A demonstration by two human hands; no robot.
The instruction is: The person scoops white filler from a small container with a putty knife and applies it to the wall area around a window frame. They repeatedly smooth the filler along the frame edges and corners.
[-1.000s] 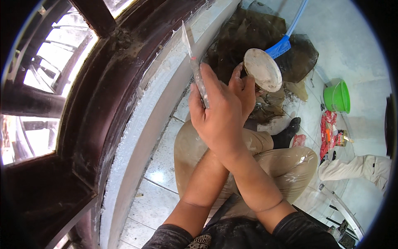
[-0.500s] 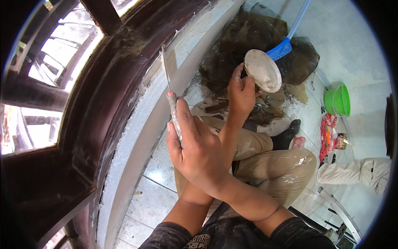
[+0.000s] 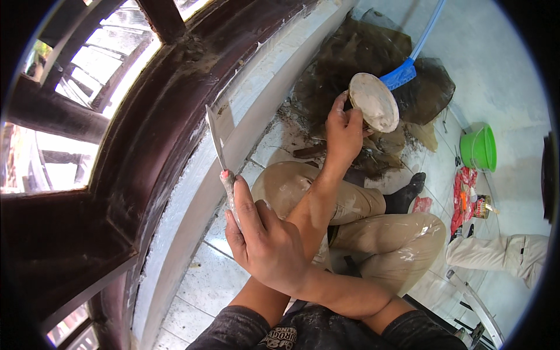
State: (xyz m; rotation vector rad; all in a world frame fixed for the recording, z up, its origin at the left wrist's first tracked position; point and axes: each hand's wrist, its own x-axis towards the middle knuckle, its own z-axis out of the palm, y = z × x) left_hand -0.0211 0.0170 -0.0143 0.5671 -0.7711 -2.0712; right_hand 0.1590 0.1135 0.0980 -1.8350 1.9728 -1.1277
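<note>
My right hand point(image 3: 262, 245), arm crossed over my left, grips a putty knife's speckled, red-tipped handle point(image 3: 227, 184); its blade point(image 3: 216, 140) lies at the pale, plastered sill point(image 3: 248, 99) along the curved dark-brown window frame point(image 3: 151, 116); actual contact is hard to tell. Farther forward, my left hand point(image 3: 344, 128) holds up a round lid or shallow tin point(image 3: 373, 105) coated with pale putty. My bent legs in tan trousers point(image 3: 396, 245) are below.
Dark crumpled sheeting point(image 3: 431, 93) with a blue long-handled tool point(image 3: 399, 73) lies ahead. At right are a green bucket point(image 3: 477, 149), red plastic point(image 3: 461, 204), a small can point(image 3: 482, 207), another person's pale-trousered leg point(image 3: 490, 251) and a metal bar point(image 3: 478, 303).
My right hand and the knife have swept down and left along the sill. My left hand still holds the putty-coated lid, which sits slightly lower in view.
</note>
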